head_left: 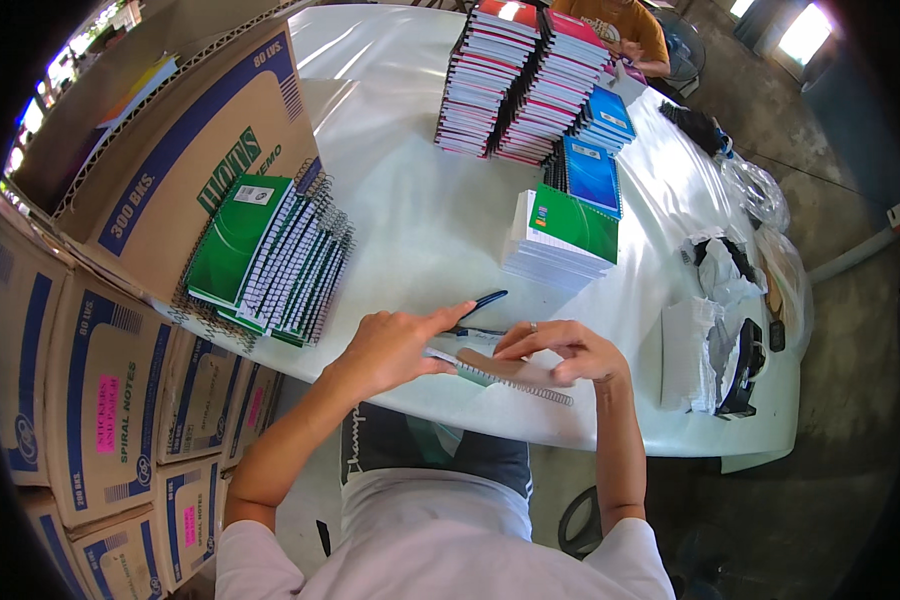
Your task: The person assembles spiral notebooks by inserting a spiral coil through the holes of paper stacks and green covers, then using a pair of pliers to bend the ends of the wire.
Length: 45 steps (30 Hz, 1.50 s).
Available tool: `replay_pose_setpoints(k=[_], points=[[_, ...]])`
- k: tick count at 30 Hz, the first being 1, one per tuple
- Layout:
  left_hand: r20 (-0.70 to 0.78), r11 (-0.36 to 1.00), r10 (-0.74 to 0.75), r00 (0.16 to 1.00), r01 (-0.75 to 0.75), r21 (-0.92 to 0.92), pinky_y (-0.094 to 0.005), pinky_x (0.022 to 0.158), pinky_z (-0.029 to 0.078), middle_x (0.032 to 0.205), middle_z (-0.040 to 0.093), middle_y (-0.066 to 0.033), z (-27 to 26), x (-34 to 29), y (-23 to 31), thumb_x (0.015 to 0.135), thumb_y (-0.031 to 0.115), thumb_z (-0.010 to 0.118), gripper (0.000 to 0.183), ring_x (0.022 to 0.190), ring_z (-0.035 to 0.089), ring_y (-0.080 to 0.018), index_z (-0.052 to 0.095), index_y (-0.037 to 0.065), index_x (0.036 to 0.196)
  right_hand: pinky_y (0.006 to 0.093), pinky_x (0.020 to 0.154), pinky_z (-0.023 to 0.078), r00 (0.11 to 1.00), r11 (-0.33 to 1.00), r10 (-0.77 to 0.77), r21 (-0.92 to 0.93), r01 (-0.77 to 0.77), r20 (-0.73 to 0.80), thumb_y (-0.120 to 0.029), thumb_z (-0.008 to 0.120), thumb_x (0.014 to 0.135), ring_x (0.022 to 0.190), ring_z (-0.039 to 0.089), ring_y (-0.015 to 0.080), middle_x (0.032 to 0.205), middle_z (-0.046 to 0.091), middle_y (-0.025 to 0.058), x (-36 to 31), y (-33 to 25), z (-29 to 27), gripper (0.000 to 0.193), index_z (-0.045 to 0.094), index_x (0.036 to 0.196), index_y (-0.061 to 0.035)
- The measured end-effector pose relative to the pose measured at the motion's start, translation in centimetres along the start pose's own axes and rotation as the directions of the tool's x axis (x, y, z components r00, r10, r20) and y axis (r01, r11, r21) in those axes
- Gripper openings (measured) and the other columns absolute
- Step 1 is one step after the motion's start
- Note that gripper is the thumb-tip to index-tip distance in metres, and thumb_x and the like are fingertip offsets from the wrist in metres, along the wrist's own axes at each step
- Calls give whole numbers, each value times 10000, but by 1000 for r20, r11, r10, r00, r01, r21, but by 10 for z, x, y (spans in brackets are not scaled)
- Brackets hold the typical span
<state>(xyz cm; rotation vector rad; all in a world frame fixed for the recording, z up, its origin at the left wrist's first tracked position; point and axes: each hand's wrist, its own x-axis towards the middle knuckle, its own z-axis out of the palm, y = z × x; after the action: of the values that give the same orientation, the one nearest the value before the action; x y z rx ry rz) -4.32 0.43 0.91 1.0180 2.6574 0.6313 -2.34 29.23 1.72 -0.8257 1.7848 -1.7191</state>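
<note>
Near the table's front edge, a small spiral notebook (515, 376) is held almost edge-on between my two hands. Its wire coil faces me, and a brown sheet shows along it. My left hand (395, 345) grips the notebook's left end, thumb low and index finger stretched forward. Curled fingers of my right hand (570, 352) pinch the right part from above. Just beyond lies a tool with dark blue handles (485, 303), partly hidden by my hands; its kind cannot be made out. Ahead to the right is a stack of unbound pages with a green cover (575, 222) on top.
Green spiral notebooks (270, 250) are stacked at left beside a large cardboard box (195, 150). Tall red notebook stacks (485, 85) and blue notebooks (592, 175) stand farther back. White torn packaging (688, 350) lies at right. Labelled cartons (110, 400) fill the lower left. Another person (625, 30) sits across.
</note>
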Motion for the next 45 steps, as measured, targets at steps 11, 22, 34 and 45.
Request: replay_pose_setpoints(k=[11, 22, 34, 45], points=[[-198, 681, -138, 970, -52, -730, -335, 893, 524, 1330, 626, -149, 31, -10, -24, 628, 120, 902, 1040, 1213, 618, -259, 380, 240, 1520, 370, 888, 444, 993, 986, 113, -122, -117, -45, -608, 696, 787, 1036, 605, 278, 1148, 665, 164, 17, 4, 1, 711, 720, 1146, 6], [-207, 610, -176, 962, -58, -790, -310, 900, 517, 1402, 578, -121, 44, -15, -31, 639, -53, 855, 1055, 1235, 598, -214, 366, 224, 1533, 389, 936, 455, 963, 877, 260, -399, -268, -76, -502, 733, 821, 1043, 611, 267, 1076, 685, 163, 41, 2, 5, 596, 725, 1133, 5], [-145, 425, -200, 969, -48, -904, -283, 936, 524, 1540, 415, -108, 50, -15, -36, 720, -101, 786, 940, 1309, 529, -268, 345, 103, 1524, 363, 836, 476, 997, 919, 56, -388, -71, -49, -392, 747, 846, 920, 606, 255, 953, 689, 141, 57, -7, 19, 427, 749, 1110, -58], [-451, 479, -164, 877, -329, -814, -338, 1137, 350, 1385, 593, -115, 13, -31, -43, 904, 69, 680, 445, 1315, 529, -218, 603, 75, 1343, 437, 1018, 391, 791, -44, -79, -791, -611, -607, -253, 828, 731, 1225, 510, 325, 1202, 630, 151, -40, -29, 18, 416, 733, 1111, -113]])
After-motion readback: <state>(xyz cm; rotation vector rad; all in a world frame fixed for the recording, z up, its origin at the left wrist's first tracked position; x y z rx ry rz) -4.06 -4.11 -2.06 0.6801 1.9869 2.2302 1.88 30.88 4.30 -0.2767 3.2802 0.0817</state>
